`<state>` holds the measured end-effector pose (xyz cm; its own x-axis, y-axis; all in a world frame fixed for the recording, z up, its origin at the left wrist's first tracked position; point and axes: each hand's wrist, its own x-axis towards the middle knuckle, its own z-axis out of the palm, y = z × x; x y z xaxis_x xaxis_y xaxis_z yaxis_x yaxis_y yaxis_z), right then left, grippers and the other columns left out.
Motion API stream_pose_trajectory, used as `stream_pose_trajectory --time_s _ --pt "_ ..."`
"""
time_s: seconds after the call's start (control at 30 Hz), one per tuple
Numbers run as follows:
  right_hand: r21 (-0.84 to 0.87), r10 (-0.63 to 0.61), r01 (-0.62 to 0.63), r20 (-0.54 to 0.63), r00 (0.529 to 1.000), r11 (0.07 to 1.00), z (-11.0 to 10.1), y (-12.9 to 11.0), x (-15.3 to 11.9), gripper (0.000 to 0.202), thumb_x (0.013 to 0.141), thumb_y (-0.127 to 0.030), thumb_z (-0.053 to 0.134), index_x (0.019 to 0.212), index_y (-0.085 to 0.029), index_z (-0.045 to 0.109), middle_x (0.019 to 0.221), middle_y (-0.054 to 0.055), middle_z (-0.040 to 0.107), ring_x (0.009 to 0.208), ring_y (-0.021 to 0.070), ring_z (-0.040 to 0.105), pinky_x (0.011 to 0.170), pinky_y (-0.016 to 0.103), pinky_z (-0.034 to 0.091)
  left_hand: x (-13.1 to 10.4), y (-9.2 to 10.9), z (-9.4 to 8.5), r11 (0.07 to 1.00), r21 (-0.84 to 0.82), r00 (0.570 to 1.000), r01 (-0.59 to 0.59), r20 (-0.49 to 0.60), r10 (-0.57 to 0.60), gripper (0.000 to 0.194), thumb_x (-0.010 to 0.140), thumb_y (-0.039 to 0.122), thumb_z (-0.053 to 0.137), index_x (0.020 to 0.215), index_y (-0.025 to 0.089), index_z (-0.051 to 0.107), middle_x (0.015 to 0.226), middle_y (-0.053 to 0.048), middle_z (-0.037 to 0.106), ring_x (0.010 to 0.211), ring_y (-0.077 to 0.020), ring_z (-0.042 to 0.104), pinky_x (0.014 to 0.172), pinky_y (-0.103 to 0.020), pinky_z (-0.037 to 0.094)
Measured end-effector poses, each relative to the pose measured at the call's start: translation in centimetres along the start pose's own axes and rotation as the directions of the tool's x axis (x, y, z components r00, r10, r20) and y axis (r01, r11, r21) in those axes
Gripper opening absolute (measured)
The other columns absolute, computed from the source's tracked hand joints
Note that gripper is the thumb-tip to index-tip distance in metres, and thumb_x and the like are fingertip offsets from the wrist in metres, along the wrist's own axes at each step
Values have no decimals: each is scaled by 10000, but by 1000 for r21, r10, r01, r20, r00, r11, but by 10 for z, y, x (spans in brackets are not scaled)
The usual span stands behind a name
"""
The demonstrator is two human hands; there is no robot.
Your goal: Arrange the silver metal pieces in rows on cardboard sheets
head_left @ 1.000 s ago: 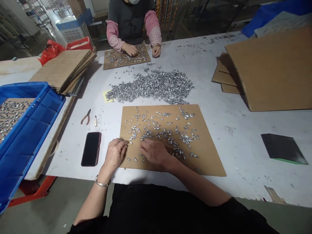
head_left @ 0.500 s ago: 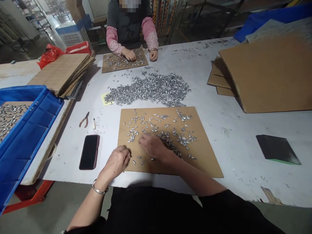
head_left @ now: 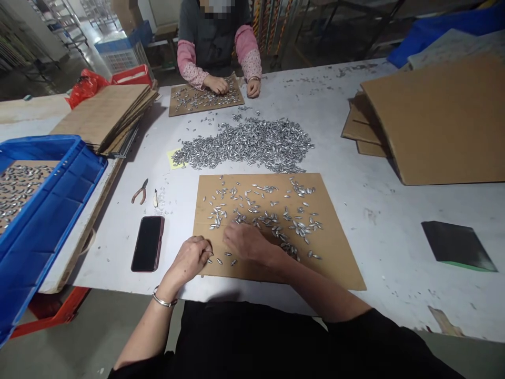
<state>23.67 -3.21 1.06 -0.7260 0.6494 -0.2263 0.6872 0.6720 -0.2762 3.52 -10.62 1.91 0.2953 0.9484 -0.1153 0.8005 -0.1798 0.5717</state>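
Note:
A brown cardboard sheet [head_left: 339, 263] lies in front of me with many small silver spindle-shaped metal pieces [head_left: 302, 228] scattered over it. At its left edge rests my left hand [head_left: 192, 258], fingers curled and pressed together; what they pinch, if anything, is too small to make out. Several pieces lie in a short row just right of those fingertips. My right hand [head_left: 246, 241] is over the middle-left of the sheet, closed with fingertips down beside a cluster of pieces. Its fingertips are mostly hidden from view. Beyond the sheet is a large heap of the same metal pieces [head_left: 256, 142].
Left of the sheet lie a phone [head_left: 147, 245], pliers [head_left: 140, 191] and a small white-handled tool [head_left: 155, 198]. A blue crate [head_left: 74, 184] and stacked cardboard [head_left: 104, 110] stand farther left. More cardboard [head_left: 442, 126] is at right. Opposite, a person's hand [head_left: 216, 84] works over another sheet.
My right hand has drawn slightly toward me over the sheet, uncovering a cluster of pieces. My left hand stays at the sheet's edge. The whole view has shifted a little.

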Motion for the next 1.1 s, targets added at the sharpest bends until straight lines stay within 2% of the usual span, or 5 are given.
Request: stream_pose_trajectory --time_s 0.13,0.37,0.67,0.83,1.1 --pt "73 -3 1 36 999 997 7 -11 -7 215 1020 -253 488 964 -161 675 982 84 682 821 180 617 661 281 367 2 -6 2 995 -78 997 56 -44 -59 166 934 185 536 797 213 626 855 -38 668 810 -187 642 758 -304 503" --pt "6 -49 51 -200 979 999 2 6 20 231 1041 -227 452 988 -181 672 1006 85 661 912 197 581 765 292 354 30 -16 15 999 -25 952 43 -301 -49 132 959 189 530 1003 216 652 988 -66 652 945 -213 639 881 -348 524" --pt "-103 -152 132 -220 963 986 10 15 37 253 1038 -201 450 943 -166 682 953 91 643 878 206 534 766 313 311 33 -18 15 994 90 980 63 -194 -44 181 977 179 446 900 193 609 913 -89 630 887 -243 610 833 -368 508" --pt "-90 -162 145 -223 961 985 14 16 26 254 1023 -130 413 952 -151 656 956 103 629 863 211 512 771 322 313 17 -7 7 1000 -28 996 15 -86 -17 183 988 206 437 896 209 595 950 -74 640 882 -209 624 838 -321 493" --pt "-96 -138 119 -219 966 988 9 18 35 226 1041 -208 449 1006 -182 670 1010 88 642 912 211 530 770 319 308 26 -5 7 991 -34 989 130 -63 -132 166 889 105 489 799 212 579 864 -46 640 814 -201 619 790 -314 467"
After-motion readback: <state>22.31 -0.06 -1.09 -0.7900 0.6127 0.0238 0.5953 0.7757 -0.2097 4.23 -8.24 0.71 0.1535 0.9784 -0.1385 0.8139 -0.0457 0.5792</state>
